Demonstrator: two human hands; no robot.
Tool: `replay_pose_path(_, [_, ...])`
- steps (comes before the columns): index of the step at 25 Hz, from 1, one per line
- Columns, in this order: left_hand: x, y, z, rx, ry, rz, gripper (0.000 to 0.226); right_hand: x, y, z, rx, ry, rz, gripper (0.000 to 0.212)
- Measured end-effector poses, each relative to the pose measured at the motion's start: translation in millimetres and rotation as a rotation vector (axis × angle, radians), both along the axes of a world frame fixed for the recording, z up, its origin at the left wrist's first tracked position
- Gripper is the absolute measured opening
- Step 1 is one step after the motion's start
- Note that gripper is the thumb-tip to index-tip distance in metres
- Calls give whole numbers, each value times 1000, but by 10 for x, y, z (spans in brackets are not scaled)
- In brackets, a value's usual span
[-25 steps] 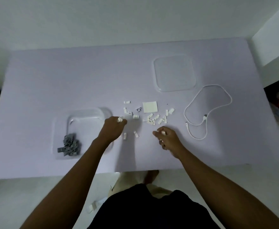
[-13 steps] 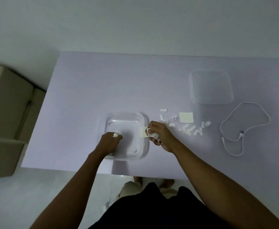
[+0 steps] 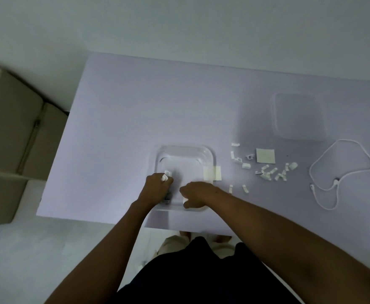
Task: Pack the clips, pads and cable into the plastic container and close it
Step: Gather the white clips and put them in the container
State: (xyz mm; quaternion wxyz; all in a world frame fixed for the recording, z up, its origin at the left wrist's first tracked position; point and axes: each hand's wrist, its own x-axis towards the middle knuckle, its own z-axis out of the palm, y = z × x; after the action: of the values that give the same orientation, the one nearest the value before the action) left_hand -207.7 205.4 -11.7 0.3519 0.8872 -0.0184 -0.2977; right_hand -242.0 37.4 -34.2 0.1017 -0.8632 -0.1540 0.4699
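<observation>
The clear plastic container (image 3: 185,151) stands near the table's front edge. My left hand (image 3: 157,188) hovers over its left side, closed on small white clips (image 3: 165,174) that show at the fingertips. Grey clips (image 3: 168,198) inside the container are mostly hidden under that hand. My right hand (image 3: 198,194) reaches into the front right of the container, fingers down, pinching a white clip (image 3: 185,203). One pale pad (image 3: 212,176) lies across the container's right rim. A second pad (image 3: 265,155), several loose white clips (image 3: 269,172) and the looped white cable (image 3: 342,172) lie to the right.
The clear lid (image 3: 298,117) rests flat behind the loose clips at the back right. Cardboard boxes (image 3: 8,139) stand on the floor left of the table (image 3: 146,102). Two stray clips (image 3: 245,188) sit just right of my right forearm.
Both hands carried white clips left from the pile to the container. The right hand has gone from the container's right rim into it. A pad now lies on that rim.
</observation>
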Motion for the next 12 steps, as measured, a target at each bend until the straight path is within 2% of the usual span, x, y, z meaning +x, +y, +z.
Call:
replay_pose_path(3, [-31,-23,-29,-48,26,6,39,-32,59,0,-1,-7,-43,39])
replay_pose_path(8, [44,-42,-45,18,10,-41,39,-58,8,104,-55,-52,28,35])
replay_pose_path(10, [60,-53,-47,21,22,-24,36,-61,-32,137,-33,-32,-14,38])
replay_pose_path(12, [60,-103,-32,36,29,-62,35,-96,-98,194,21,-36,-145,46])
